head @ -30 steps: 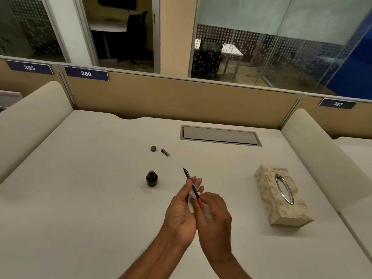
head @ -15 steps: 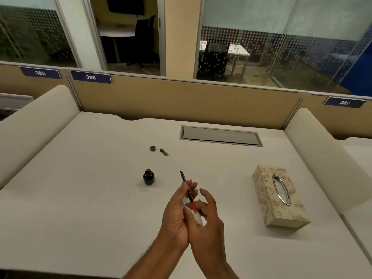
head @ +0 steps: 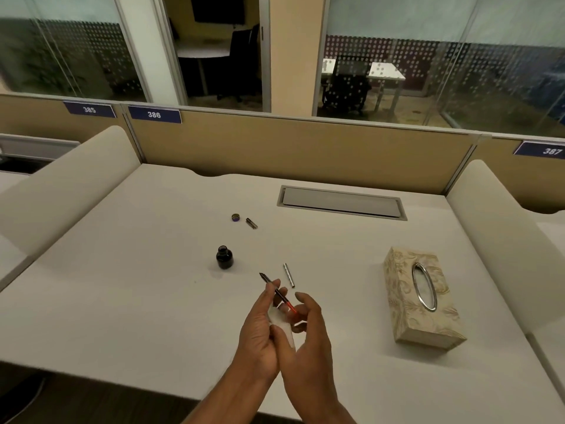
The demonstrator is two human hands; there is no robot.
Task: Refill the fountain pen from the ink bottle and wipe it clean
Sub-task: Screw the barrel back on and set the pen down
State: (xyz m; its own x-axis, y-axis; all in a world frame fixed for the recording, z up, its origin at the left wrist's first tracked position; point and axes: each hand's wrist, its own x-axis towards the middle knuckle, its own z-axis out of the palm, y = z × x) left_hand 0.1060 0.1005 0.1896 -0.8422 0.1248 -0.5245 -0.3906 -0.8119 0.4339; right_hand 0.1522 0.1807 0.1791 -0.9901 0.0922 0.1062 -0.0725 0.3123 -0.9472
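The left hand point(head: 260, 328) grips the fountain pen point(head: 276, 292) between thumb and fingertips, nib pointing far and left, with a white tissue point(head: 282, 324) bunched against its palm. The red converter end of the pen points toward the right hand point(head: 308, 328), which is open with fingers loosely curled just beside that end; whether a fingertip touches it cannot be determined. The ink bottle point(head: 224, 257) stands uncapped on the bench point(head: 122, 301), far and left of the hands. Its cap point(head: 235, 217) and a small dark pen part point(head: 251, 223) lie farther back, well apart from it. A silver barrel point(head: 289, 275) lies on the bench just right of the nib. A tissue box point(head: 423, 298) sits to the right. Judged from this layout, the pen is stripped of its barrel and is being wiped or handled before reassembly. Hazards: the pen is held by a light pinch only, so a slip during wiping would drop a wet nib onto the pale bench and stain it. The nib is exposed and pointing toward the open bottle; any forward sweep of the left hand could tip the bottle, which has no cap to contain a spill. The barrel is round and unrestrained, so a brush from the right hand could roll it away. Ink on the tissue may transfer to the fingers and then to the barrel.
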